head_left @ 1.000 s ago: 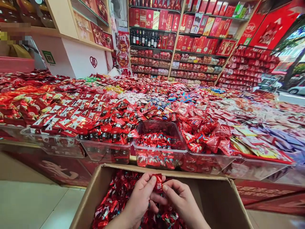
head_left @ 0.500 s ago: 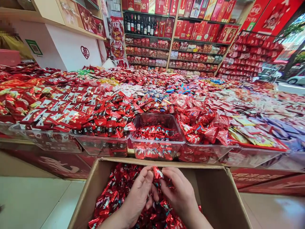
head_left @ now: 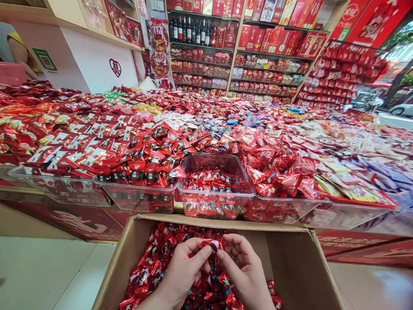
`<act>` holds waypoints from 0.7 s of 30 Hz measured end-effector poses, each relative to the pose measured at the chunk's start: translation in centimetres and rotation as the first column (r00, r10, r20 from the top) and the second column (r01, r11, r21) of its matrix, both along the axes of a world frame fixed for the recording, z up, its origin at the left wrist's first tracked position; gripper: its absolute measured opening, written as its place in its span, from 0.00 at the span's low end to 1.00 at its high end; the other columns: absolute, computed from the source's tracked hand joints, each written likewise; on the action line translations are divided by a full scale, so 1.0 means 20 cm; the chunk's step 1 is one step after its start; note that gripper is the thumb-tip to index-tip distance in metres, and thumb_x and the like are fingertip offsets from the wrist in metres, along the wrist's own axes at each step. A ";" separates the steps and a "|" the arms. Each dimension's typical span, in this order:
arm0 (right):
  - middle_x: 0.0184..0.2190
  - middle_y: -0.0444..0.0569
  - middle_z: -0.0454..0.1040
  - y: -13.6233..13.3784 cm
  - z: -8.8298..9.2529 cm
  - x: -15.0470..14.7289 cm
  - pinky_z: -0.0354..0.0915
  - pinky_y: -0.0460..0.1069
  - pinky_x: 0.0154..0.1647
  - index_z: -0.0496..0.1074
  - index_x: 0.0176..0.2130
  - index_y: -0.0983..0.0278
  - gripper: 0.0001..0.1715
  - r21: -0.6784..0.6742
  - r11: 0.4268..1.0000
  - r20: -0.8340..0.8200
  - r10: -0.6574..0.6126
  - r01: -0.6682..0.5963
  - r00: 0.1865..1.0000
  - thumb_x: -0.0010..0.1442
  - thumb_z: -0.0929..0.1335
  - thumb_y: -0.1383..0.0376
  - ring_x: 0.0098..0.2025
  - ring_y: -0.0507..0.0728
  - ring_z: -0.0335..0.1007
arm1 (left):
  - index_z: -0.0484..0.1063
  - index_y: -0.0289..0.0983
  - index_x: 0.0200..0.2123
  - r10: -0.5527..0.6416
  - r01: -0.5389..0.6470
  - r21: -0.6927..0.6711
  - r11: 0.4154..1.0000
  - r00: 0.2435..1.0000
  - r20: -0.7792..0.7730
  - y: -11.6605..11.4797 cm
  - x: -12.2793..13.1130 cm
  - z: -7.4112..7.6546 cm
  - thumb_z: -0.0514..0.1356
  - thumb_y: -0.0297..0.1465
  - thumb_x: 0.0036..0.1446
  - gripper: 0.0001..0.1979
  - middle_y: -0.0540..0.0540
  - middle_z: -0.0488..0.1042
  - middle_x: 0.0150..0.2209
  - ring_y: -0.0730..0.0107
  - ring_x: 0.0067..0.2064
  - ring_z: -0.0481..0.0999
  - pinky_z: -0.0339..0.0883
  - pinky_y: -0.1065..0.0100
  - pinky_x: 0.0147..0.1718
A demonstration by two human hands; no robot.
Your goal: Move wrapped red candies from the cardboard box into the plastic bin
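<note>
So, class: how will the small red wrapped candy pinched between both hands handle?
The wrapped candy probably weighs little: fingertips of the left hand and right hand suffice. Its shiny foil likely crinkles and slips. Pinched gently, it shouldn't break.

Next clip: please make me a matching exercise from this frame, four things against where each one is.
Things:
1 red candy
2 cardboard box
3 clear tray
4 wine bottles

Places:
A on the back shelf
B under both hands, full of red sweets
C pinched between left hand and right hand
D just beyond the box, on the display's front edge, partly filled

Pairs: 1-C, 2-B, 3-D, 4-A
</note>
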State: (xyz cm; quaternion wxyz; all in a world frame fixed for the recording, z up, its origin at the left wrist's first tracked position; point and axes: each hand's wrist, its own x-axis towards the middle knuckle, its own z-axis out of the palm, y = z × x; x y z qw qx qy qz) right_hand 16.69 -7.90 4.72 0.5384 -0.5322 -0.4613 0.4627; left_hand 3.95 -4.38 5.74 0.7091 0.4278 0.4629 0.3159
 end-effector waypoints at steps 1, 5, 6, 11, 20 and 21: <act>0.28 0.47 0.68 0.00 0.01 0.01 0.65 0.46 0.31 0.62 0.36 0.62 0.11 -0.005 1.000 0.004 0.003 -0.003 1.000 0.50 0.64 0.63 0.31 0.53 0.66 | 0.67 0.34 0.30 0.008 -0.008 -0.003 1.000 1.000 0.008 -0.01 0.00 0.00 0.56 0.37 0.47 0.12 0.55 0.63 0.13 0.86 0.12 0.50 0.42 0.80 0.10; 0.31 0.47 0.71 0.05 0.20 0.11 0.64 0.47 0.34 0.66 0.35 0.61 0.10 0.189 0.981 0.253 -0.082 0.034 0.964 0.49 0.64 0.65 0.33 0.53 0.67 | 0.64 0.37 0.35 0.059 -0.057 -0.024 0.998 0.994 0.091 -0.01 -0.01 -0.01 0.57 0.36 0.45 0.13 0.53 0.68 0.20 0.85 0.13 0.58 0.42 0.81 0.08; 0.32 0.47 0.71 0.10 0.28 0.14 0.64 0.47 0.34 0.67 0.35 0.61 0.10 0.254 0.966 0.329 -0.129 0.044 0.936 0.49 0.64 0.65 0.33 0.53 0.67 | 0.64 0.37 0.35 0.067 -0.064 -0.038 0.997 0.993 0.102 -0.01 -0.02 -0.02 0.57 0.35 0.45 0.13 0.52 0.69 0.22 0.84 0.14 0.60 0.42 0.81 0.08; 0.30 0.47 0.72 0.52 0.58 0.25 0.63 0.47 0.33 0.67 0.34 0.64 0.09 0.199 0.971 0.646 -0.028 -0.132 0.763 0.50 0.63 0.65 0.32 0.52 0.67 | 0.65 0.34 0.30 0.063 -0.060 -0.121 0.991 0.998 0.020 0.03 -0.06 -0.14 0.57 0.33 0.43 0.10 0.50 0.69 0.24 0.83 0.16 0.62 0.45 0.83 0.07; 0.26 0.50 0.73 1.06 0.45 -0.06 0.60 0.43 0.24 0.71 0.28 0.68 0.10 -0.309 0.927 0.880 0.363 -0.211 0.307 0.39 0.67 0.72 0.28 0.54 0.67 | 0.66 0.34 0.29 -0.016 0.021 -0.105 0.994 0.999 0.049 0.05 -0.12 -0.28 0.60 0.38 0.38 0.15 0.51 0.70 0.22 0.82 0.15 0.63 0.45 0.79 0.10; 0.25 0.50 0.73 1.09 0.44 -0.10 0.60 0.43 0.24 0.71 0.27 0.69 0.09 -0.322 0.925 0.883 0.371 -0.204 0.287 0.39 0.67 0.72 0.28 0.54 0.67 | 0.67 0.34 0.27 -0.012 0.017 -0.097 0.995 0.998 0.060 0.05 -0.13 -0.29 0.61 0.38 0.37 0.15 0.51 0.70 0.21 0.82 0.16 0.63 0.48 0.78 0.12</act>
